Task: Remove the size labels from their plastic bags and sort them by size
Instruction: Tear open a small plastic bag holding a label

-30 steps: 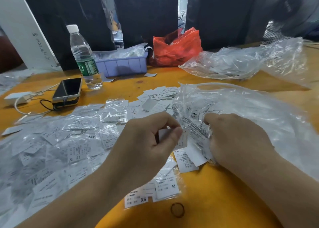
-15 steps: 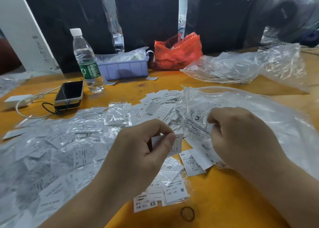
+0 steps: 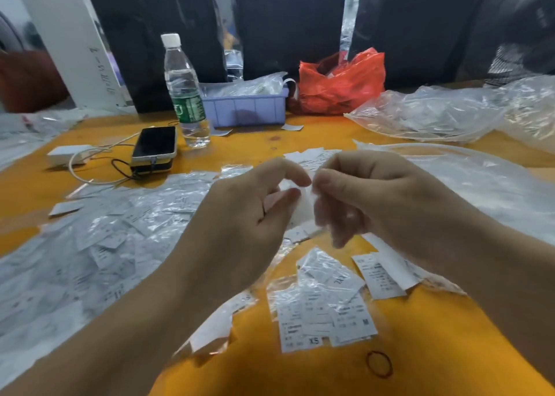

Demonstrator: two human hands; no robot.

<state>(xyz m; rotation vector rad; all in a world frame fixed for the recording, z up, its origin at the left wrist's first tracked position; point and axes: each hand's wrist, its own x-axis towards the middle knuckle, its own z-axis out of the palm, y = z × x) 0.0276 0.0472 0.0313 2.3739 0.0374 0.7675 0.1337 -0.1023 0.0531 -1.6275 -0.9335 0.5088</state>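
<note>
My left hand point(image 3: 243, 215) and my right hand point(image 3: 369, 197) meet above the middle of the orange table point(image 3: 300, 365). Between their fingertips they pinch one small white label packet point(image 3: 300, 208); its plastic is blurred by motion. Below the hands lie small clear bags of white size labels point(image 3: 324, 308), one marked XS. A wide heap of bagged labels point(image 3: 99, 245) covers the left of the table. A large clear plastic bag point(image 3: 480, 185) lies to the right, behind my right hand.
At the back stand a water bottle point(image 3: 184, 92), a purple bin point(image 3: 246, 107), a red plastic bag point(image 3: 342, 83) and another clear bag point(image 3: 444, 113). A phone point(image 3: 154, 146) with a cable lies at the left. A rubber band point(image 3: 379, 363) lies near the front edge.
Both hands have risen from the pile and come together. My right hand left the large clear bag and now pinches the packet that my left hand was holding.
</note>
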